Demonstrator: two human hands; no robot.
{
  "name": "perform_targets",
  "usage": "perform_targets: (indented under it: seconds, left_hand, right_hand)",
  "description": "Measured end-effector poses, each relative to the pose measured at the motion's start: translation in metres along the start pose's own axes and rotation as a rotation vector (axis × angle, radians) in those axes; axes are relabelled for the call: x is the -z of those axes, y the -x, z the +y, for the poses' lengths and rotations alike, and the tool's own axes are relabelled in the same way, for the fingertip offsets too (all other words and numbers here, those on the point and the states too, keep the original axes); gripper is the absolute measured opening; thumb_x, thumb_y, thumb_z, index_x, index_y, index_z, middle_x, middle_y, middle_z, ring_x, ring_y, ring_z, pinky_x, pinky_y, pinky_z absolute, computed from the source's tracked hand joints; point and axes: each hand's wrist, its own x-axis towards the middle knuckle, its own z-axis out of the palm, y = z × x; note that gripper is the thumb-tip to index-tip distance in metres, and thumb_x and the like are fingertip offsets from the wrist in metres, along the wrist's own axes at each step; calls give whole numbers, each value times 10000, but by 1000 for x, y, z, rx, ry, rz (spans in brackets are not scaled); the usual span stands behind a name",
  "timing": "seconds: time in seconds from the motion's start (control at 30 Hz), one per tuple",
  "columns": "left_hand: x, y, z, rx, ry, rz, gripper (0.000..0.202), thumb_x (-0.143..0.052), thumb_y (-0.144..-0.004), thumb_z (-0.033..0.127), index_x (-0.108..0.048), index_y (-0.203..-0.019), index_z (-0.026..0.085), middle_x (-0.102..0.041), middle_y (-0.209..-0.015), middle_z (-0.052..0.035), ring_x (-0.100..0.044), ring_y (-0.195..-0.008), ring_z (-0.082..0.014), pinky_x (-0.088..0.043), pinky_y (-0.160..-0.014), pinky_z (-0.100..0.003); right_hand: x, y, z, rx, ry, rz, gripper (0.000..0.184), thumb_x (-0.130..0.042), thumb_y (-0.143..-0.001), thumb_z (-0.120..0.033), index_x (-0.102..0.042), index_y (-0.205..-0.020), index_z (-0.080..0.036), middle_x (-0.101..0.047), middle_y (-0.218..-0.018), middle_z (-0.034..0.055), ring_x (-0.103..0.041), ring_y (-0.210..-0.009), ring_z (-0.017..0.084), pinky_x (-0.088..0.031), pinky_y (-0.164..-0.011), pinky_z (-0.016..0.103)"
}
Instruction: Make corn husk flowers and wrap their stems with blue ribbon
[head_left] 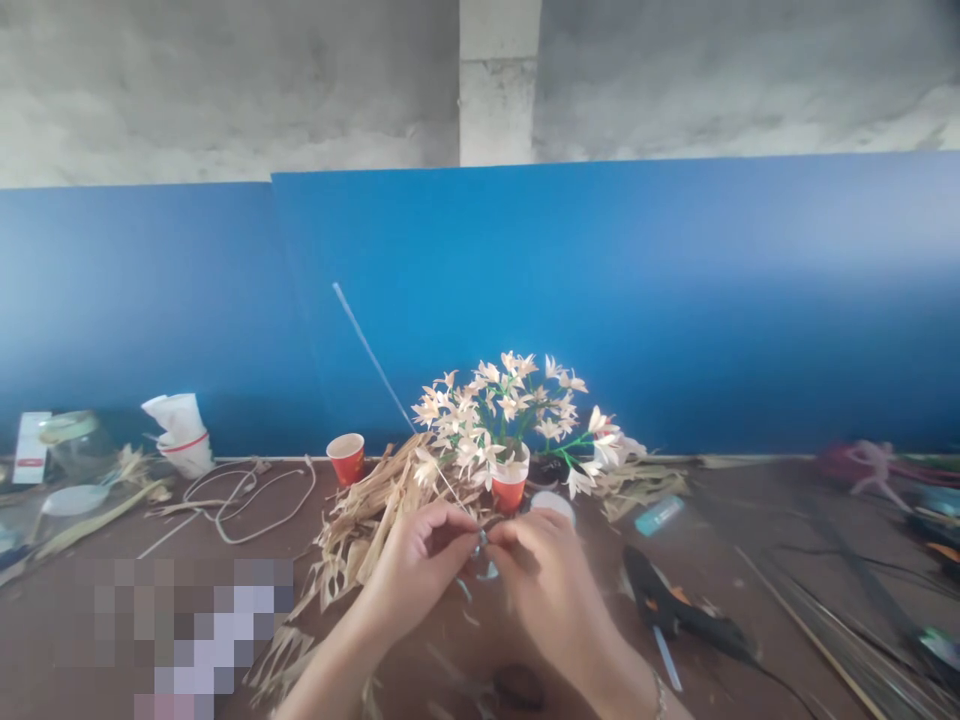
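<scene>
Holds the left hand (pixel 426 548) and the right hand (pixel 543 560) face to face, low in the middle of the view, with fingertips (pixel 469 522) nearly meeting. Pinches with both thumbs (pixel 456 562) and forefingers (pixel 447 514) — a fine and narrow grip, leaving little space between the tips. Curls the other fingers inward, partly out of sight behind the hands. Reaches in from the lower edge with the left forearm (pixel 349 640) slanting up to the right and the right forearm (pixel 611 660) slanting up to the left — making together an upside-down V. Shows bare skin on both forearms, with the wrists (pixel 384 610) only slightly bent.
</scene>
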Motion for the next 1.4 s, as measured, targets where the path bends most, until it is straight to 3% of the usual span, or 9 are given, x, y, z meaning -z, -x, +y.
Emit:
perform_targets:
  seconds: [0.13,0.27,0.37,0.5,0.63,0.77,0.93,1.2,1.4]
  left_hand:
    - [3,-1,0,-58,-59,21,71,-679,-723,232,-683,-684,173,-628,-651,-4,-591,-526,-124,-489,-500,-235]
    - [3,0,1,6,86,-56,118,-709,-711,252,-661,-647,166,-614,-596,13,-599,-520,-123,-484,-506,-228]
    - [3,2,1,71,208,-130,162,-720,-714,277,-641,-647,152,-646,-581,0,-608,-518,-117,-469,-508,-213]
    - [3,5,1,111,293,-198,196,-718,-715,303,-612,-662,146,-666,-566,-23,-607,-491,-124,-449,-473,-210]
    - [-1,5,3,88,205,-118,188,-707,-700,282,-596,-629,148,-611,-511,5,-565,-465,-114,-429,-464,-211]
    - [-6,3,5,28,59,81,143,-698,-673,229,-600,-601,155,-556,-506,37,-503,-467,-89,-398,-467,-197]
    - [-3,-1,1,65,34,28,141,-710,-680,278,-631,-655,163,-617,-534,14,-575,-517,-133,-455,-524,-239]
    - [1,-4,-5,161,101,-34,185,-706,-696,333,-642,-699,159,-635,-525,6,-587,-461,-134,-432,-408,-207]
    - [1,-3,-4,150,91,33,198,-744,-662,322,-666,-694,143,-640,-544,6,-576,-444,-112,-444,-455,-214]
  right_hand:
    - [4,-4,-3,-257,-342,-138,71,-625,-752,-211,-692,-738,-195,-693,-745,32,-607,-732,190,-436,-688,296]
    - [7,-7,0,-429,-753,-358,128,-677,-728,-268,-674,-667,-156,-664,-665,17,-590,-622,127,-436,-617,241]
    - [8,-6,5,-471,-991,-463,169,-705,-731,-307,-678,-684,-147,-673,-693,29,-606,-655,119,-440,-660,239]
    - [7,-4,9,-479,-1093,-546,142,-704,-733,-276,-678,-679,-147,-678,-676,27,-621,-681,127,-442,-696,249]
    - [5,-3,5,-488,-888,-487,116,-681,-732,-265,-667,-689,-158,-691,-700,22,-614,-657,129,-447,-652,241]
    - [2,-3,-4,-364,-480,-244,84,-693,-712,-259,-662,-696,-183,-683,-663,17,-606,-632,160,-433,-599,264]
    - [4,-1,-9,-177,-70,-53,96,-625,-729,-174,-671,-661,-223,-685,-679,21,-594,-713,215,-408,-667,318]
    - [2,0,0,9,121,3,142,-564,-806,-208,-632,-682,-228,-678,-681,18,-591,-684,202,-354,-818,383]
    - [3,-1,-4,-66,39,-13,124,-596,-773,-198,-649,-665,-230,-676,-678,18,-576,-713,211,-381,-767,361]
